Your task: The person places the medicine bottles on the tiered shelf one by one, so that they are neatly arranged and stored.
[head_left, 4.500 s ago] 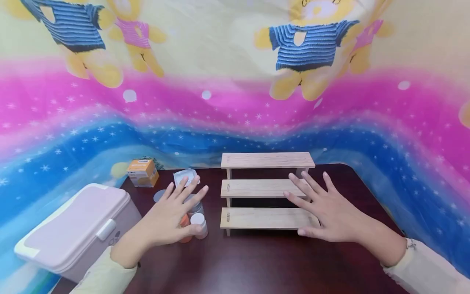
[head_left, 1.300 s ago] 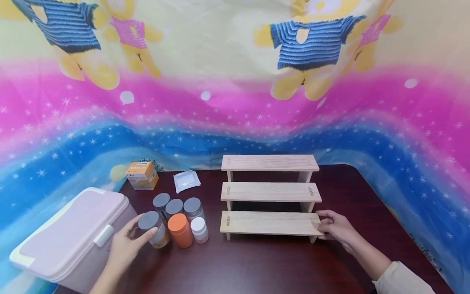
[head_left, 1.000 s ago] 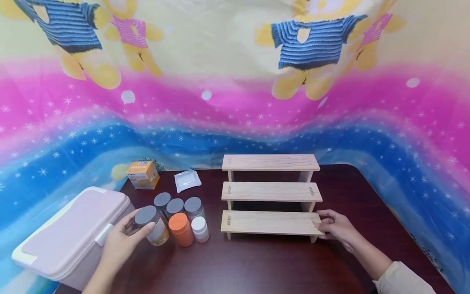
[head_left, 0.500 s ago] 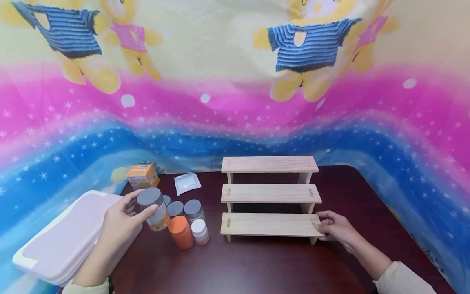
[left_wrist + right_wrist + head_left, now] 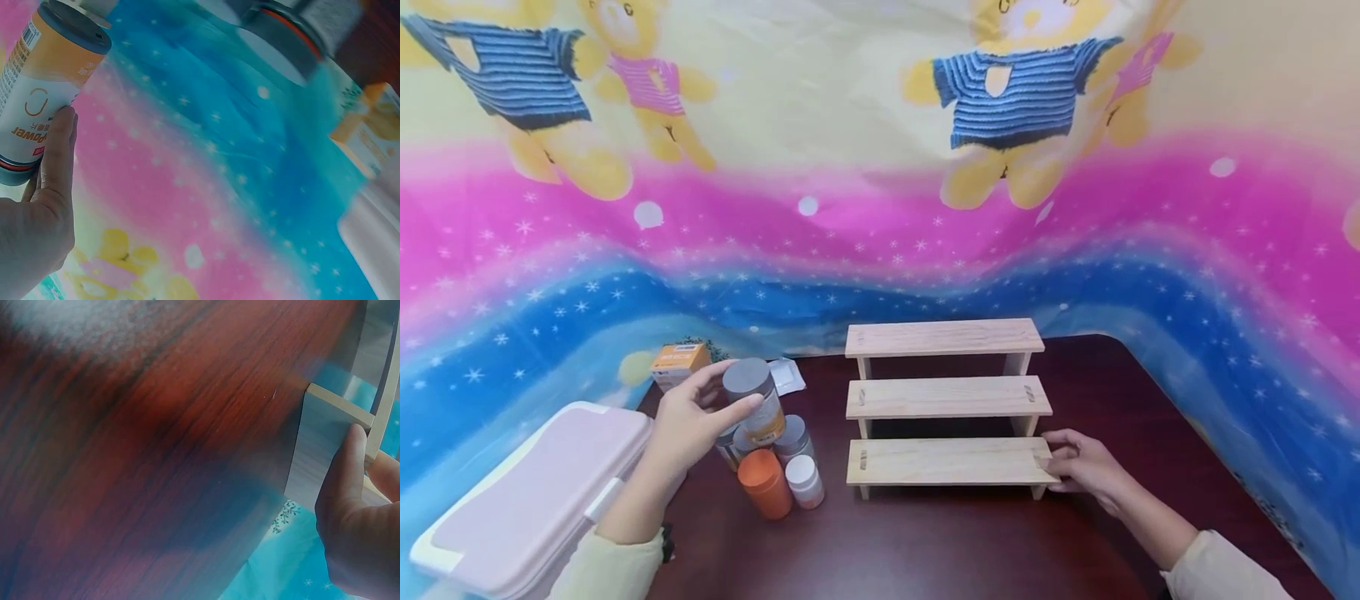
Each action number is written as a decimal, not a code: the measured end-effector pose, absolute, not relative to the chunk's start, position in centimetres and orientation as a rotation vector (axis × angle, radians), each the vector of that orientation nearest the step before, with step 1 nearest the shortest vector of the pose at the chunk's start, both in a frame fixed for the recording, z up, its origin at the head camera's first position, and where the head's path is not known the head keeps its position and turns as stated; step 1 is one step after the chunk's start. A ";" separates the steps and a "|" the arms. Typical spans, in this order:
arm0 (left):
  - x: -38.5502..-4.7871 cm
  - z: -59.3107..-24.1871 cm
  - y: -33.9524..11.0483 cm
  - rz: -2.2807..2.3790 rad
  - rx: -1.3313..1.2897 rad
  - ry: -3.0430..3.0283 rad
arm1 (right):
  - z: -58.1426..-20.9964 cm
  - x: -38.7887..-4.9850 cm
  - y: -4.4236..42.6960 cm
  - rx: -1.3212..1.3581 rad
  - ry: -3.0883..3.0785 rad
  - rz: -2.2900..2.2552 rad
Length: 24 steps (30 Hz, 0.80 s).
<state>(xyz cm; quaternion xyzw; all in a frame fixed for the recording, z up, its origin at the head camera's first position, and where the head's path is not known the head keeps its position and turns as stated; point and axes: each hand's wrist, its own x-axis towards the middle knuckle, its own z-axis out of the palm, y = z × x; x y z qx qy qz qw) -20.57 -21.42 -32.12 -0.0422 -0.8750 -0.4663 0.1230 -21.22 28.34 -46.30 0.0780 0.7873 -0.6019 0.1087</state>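
My left hand [image 5: 688, 425] holds a pill bottle [image 5: 763, 410] with a grey lid, its thumb and fingers on opposite sides. The bottle is lifted over the other bottles and tilts slightly; in the left wrist view its orange-and-white label [image 5: 44, 94] shows. With my right hand [image 5: 1090, 468] I grip the right end of the lowest board of a three-step wooden rack [image 5: 943, 461]. In the right wrist view the thumb presses against the rack's end piece [image 5: 325, 437]. Nothing stands on the rack's boards.
Below the held bottle stand an orange bottle [image 5: 764, 485], a small white bottle [image 5: 805, 482] and several grey-lidded bottles [image 5: 794, 439]. A lidded storage box [image 5: 535, 500] lies left. Behind are an orange carton [image 5: 679, 360] and a white packet [image 5: 788, 377]. A patterned cloth [image 5: 820, 242] hangs behind.
My left hand has raised the grey-lidded bottle from the table and carried it right, above the others. Earlier both hands were spread open; since then the right has taken hold of the rack and stayed there.
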 end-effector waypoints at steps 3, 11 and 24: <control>-21.2 -31.9 -20.5 -1.352 -0.181 -2.562 | -46.5 -21.1 28.4 0.226 2.309 -1.765; -24.2 -32.0 -17.7 -1.545 -0.264 -2.477 | -46.5 -21.4 28.6 0.206 2.319 -1.767; -27.2 -30.0 -12.8 -1.523 -0.368 -2.479 | -46.4 -21.0 28.5 0.174 2.363 -1.754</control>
